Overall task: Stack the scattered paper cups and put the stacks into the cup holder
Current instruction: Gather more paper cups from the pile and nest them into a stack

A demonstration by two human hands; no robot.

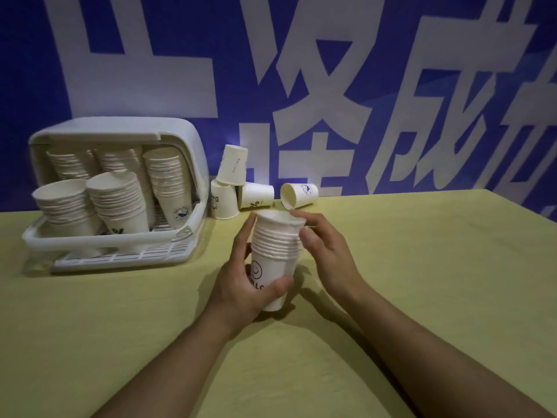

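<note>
A stack of white paper cups [275, 245] stands upright at the middle of the table. My left hand [244, 285] grips its lowest cup, thumb across the printed front. My right hand [322, 248] touches the stack's upper rims from the right, fingers loosely curved round them. The white cup holder [184, 236] sits at the left with its lid up and holds several stacks of cups [120, 203]. Behind my hands lie loose cups: one tilted on top [233, 165], one upside down [223, 203], one on its side [257, 195], and another on its side [298, 195] further right.
The yellow-green table [422, 282] stretches to the right and toward me. A blue banner with large white characters [301, 86] fills the wall behind the table's far edge.
</note>
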